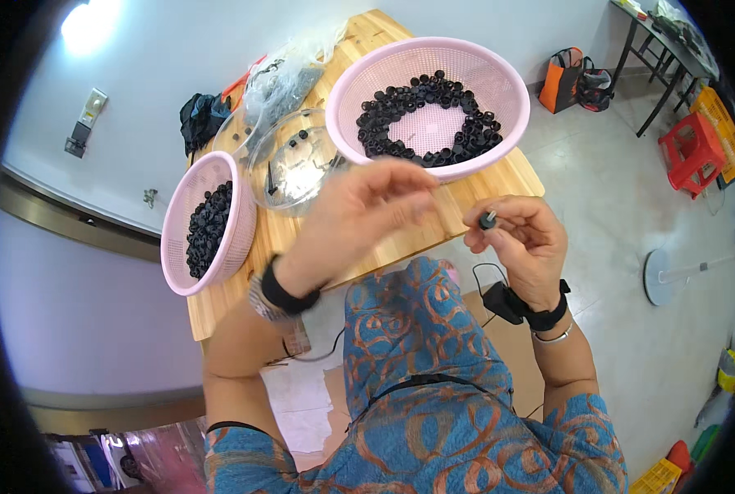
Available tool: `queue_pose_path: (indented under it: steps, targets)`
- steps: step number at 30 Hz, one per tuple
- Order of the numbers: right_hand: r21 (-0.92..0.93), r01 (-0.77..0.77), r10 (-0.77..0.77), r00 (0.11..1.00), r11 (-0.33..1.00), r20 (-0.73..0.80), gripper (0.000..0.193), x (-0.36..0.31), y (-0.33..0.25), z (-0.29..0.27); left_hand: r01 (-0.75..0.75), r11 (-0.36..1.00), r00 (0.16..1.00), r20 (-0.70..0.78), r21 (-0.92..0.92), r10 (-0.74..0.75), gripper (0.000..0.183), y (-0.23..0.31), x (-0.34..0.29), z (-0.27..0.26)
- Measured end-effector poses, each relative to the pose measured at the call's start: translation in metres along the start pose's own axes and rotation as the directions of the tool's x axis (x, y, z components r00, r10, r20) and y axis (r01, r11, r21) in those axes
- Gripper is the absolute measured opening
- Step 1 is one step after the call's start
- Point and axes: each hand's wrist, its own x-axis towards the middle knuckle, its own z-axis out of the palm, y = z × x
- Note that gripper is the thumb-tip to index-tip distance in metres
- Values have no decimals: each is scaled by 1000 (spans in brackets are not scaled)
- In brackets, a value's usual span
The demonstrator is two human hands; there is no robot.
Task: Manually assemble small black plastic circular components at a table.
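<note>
My right hand [528, 243] pinches a small round black knob [488, 221] with a pale metal pin sticking out of it, just off the table's near right edge. To its left, my left hand [363, 216] hovers over the front of the table, slightly blurred. Its thumb and fingers are apart and I see nothing in them. Beyond that hand stands a large pink basket [516, 103] with small black round parts ringed around its bottom. A smaller pink basket [234, 235], tilted in view and heaped with black parts, stands at the left.
Between the baskets lies a clear round tray [255, 169] with a few black pieces and a thin black tool. Clear plastic bags [281, 86] sit behind it on the wooden table [511, 177]. A red stool [697, 152] stands on the floor at the right.
</note>
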Motion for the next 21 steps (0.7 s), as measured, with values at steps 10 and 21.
queue_pose_path:
  steps: [10, 21]
  targets:
    - [383, -49, 74, 996, 922, -52, 20, 2, 5, -29, -201, 384, 952, 272, 901, -140, 24, -17, 139, -64]
    - [461, -151, 198, 978, 874, -57, 21, -4, 8, -33, -130, 326, 946, 216, 936, -243, 15, -47, 158, -64]
